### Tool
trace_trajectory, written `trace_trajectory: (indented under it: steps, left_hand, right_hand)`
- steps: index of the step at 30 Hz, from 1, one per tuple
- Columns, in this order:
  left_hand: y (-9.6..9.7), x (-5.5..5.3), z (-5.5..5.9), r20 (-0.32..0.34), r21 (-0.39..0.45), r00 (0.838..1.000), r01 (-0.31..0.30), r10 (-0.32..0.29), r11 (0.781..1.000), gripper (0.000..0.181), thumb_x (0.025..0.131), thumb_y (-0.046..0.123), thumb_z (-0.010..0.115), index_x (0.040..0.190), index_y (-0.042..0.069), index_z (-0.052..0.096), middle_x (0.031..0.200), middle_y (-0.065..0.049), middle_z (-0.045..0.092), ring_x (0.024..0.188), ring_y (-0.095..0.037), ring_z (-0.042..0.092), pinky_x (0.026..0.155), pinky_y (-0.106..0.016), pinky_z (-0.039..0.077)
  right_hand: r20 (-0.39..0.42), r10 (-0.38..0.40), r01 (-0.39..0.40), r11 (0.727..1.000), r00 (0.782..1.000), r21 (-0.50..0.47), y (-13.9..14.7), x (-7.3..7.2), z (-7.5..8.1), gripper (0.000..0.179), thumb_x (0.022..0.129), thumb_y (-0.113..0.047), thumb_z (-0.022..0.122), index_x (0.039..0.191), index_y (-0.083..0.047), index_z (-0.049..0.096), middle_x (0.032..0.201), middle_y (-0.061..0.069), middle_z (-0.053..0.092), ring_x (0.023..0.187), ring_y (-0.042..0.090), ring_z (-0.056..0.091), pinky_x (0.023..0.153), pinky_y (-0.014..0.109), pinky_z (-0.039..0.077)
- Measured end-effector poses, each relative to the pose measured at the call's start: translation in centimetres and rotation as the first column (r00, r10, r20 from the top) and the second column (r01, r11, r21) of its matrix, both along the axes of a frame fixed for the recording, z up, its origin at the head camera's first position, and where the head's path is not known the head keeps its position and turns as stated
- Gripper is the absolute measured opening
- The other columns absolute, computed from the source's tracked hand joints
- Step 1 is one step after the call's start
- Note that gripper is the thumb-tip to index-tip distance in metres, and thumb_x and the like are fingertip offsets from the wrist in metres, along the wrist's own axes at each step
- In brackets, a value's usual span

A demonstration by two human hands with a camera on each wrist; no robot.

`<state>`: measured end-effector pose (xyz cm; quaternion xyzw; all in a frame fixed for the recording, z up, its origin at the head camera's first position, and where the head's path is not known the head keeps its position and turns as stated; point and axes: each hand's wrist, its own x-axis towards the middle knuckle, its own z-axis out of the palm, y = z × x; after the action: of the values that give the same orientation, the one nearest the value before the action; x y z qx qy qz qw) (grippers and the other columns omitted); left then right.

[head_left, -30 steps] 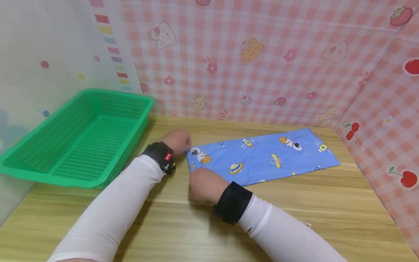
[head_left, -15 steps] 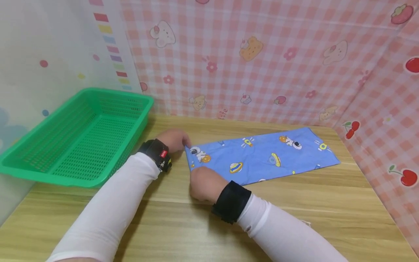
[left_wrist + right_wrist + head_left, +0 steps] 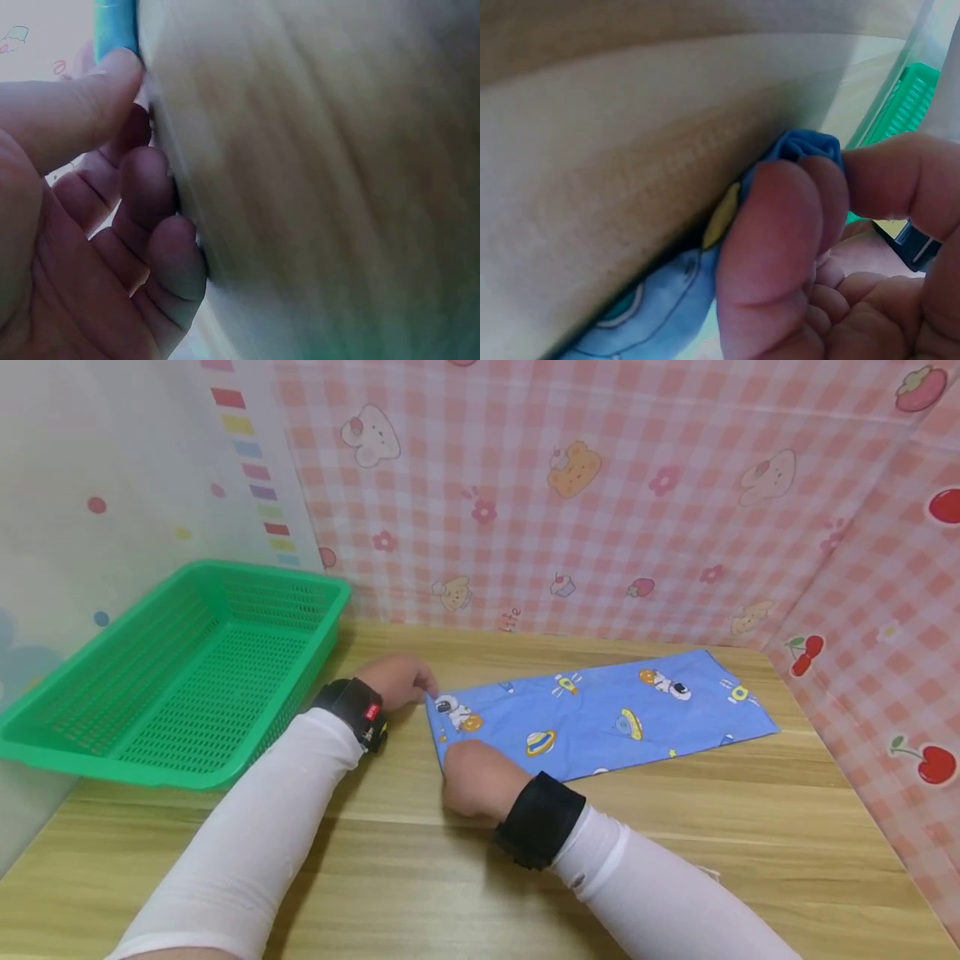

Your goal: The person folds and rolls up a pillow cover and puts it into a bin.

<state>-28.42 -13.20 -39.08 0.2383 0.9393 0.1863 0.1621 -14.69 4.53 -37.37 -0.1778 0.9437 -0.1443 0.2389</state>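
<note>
A folded blue cloth (image 3: 577,714) printed with astronauts, planets and rockets lies flat and slightly slanted on the wooden table. At its far left corner is my left hand (image 3: 397,678), pinching the edge. The left wrist view has the thumb (image 3: 90,101) pressed on a bit of blue fabric, the other fingers curled with their tips at the tabletop. My right hand (image 3: 483,781) is at the near left corner and covers it in the head view. Seen from the right wrist, a bunched blue edge (image 3: 806,142) sits between the thumb and fingers of that hand.
A green plastic basket (image 3: 341,610) with perforated sides stands on the left of the table (image 3: 375,877), close to my left forearm. Pink checked sheeting (image 3: 480,468) covers the back and right walls. A small white thread lies beside my right sleeve.
My left hand has shifted slightly left, and its fingers now meet the cloth's far corner. The right hand has moved a little to the right at the near corner.
</note>
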Motion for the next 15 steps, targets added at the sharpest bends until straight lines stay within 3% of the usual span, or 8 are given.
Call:
trace_trajectory:
  steps: [8, 15]
  left_hand:
    - [0.4, -0.5, 0.0, 0.037, -0.062, 0.998, 0.043, -0.041, 0.997, 0.015, 0.105, 0.016, 0.061, 0.112, 0.012, 0.074, 0.12, -0.009, 0.074, 0.117, -0.028, 0.066, 0.111, -0.048, 0.049]
    - [0.7, -0.7, 0.9, 0.055, -0.078, 0.994, 0.099, -0.095, 0.992, 0.016, 0.106, 0.018, 0.059, 0.107, 0.008, 0.071, 0.107, -0.009, 0.072, 0.102, -0.025, 0.065, 0.101, -0.045, 0.053]
  right_hand:
    - [0.058, -0.053, 0.056, 0.997, 0.997, -0.053, 0.7, -0.4, -0.1, 0.007, 0.088, 0.0, 0.068, 0.085, -0.005, 0.063, 0.073, 0.004, 0.052, 0.06, 0.019, 0.051, 0.05, 0.029, 0.04]
    - [0.087, -0.082, 0.09, 0.991, 0.993, -0.103, 1.4, -0.4, 0.0, 0.016, 0.09, -0.003, 0.069, 0.1, -0.006, 0.058, 0.084, 0.006, 0.059, 0.072, 0.021, 0.057, 0.058, 0.031, 0.045]
